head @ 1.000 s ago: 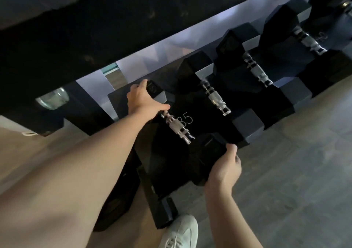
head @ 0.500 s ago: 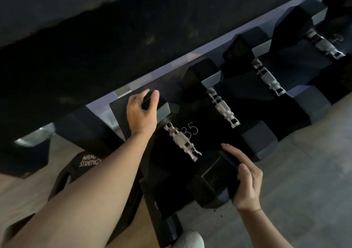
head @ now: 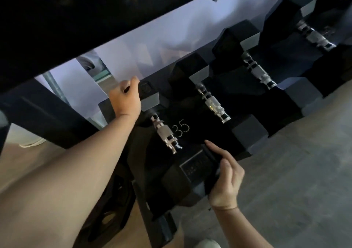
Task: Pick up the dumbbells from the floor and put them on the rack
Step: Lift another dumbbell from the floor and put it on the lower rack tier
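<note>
A black hex dumbbell with a chrome handle [head: 166, 134] lies on the lowest shelf of the black rack [head: 200, 133], beside a white "35" mark. My left hand [head: 126, 97] rests against the dumbbell's far head [head: 149, 95], fingers curled over its top edge. My right hand [head: 225, 179] cups the near head [head: 190, 175] from the right side, fingers spread along its face. Two more black dumbbells [head: 213, 102] [head: 257, 69] lie in a row to the right on the same shelf.
A dark upper rack shelf [head: 95, 9] overhangs the top of the view. The rack's leg and foot [head: 163, 226] stand near a white shoe [head: 206, 244]. Grey floor [head: 295, 171] spreads to the right, tan floor to the left. A further dumbbell [head: 314, 36] sits far right.
My left hand shifted from the top of the far head to its left side. My right hand slid slightly lower around the near head. The camera drew closer.
</note>
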Demonstrator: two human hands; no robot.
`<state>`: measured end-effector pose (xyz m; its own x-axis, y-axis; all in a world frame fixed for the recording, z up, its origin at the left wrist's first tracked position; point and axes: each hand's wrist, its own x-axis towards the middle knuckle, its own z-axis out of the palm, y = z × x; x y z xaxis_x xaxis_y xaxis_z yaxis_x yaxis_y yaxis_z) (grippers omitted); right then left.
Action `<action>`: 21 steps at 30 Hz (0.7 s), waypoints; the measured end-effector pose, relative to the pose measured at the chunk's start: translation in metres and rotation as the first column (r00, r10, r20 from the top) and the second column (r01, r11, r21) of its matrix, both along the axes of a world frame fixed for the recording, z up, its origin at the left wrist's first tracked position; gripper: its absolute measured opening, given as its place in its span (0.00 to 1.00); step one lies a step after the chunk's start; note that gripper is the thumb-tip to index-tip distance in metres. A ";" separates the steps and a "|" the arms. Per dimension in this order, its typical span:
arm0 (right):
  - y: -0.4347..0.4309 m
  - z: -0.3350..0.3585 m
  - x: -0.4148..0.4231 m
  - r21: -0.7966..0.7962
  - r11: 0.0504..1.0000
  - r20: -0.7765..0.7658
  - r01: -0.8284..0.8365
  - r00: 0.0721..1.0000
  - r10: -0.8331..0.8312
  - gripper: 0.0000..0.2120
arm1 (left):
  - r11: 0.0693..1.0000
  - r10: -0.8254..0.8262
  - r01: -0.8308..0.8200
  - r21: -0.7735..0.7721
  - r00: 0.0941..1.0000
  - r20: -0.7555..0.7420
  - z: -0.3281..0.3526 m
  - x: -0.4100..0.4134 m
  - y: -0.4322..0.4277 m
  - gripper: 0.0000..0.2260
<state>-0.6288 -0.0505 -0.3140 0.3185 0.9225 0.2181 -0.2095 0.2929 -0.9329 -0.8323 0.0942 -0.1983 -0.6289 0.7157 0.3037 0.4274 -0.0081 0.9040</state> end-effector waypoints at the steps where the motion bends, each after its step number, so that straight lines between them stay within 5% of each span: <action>1: -0.003 -0.001 -0.003 -0.006 1.000 0.052 -0.025 0.998 0.025 0.23 | 1.000 -0.002 0.001 -0.025 0.999 -0.033 0.000 -0.002 -0.002 0.11; 5: -0.003 -0.012 -0.006 0.113 0.991 0.177 -0.065 0.983 0.045 0.22 | 0.998 0.034 -0.036 -0.051 0.998 -0.048 -0.011 -0.014 -0.010 0.12; 10: 0.013 -0.025 0.002 0.014 0.999 0.150 -0.045 0.988 0.043 0.24 | 0.997 0.025 -0.030 -0.064 0.996 -0.090 0.005 0.007 0.004 0.15; 15: 0.008 -0.033 -0.011 0.001 0.989 0.416 -0.150 0.899 0.136 0.20 | 0.998 -0.012 0.005 -0.067 0.994 -0.107 -0.013 -0.017 0.001 0.10; 21: 0.014 -0.024 -0.006 -0.173 0.958 0.296 -0.230 0.915 0.273 0.20 | 0.995 -0.095 0.095 -0.022 0.995 -0.004 -0.020 -0.024 0.003 0.10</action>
<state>-0.6352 -0.0365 -0.3382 0.0072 0.9901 0.1398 0.0499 0.1393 -0.9890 -0.8559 0.0969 -0.2180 -0.5563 0.7784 0.2908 0.4302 -0.0296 0.9023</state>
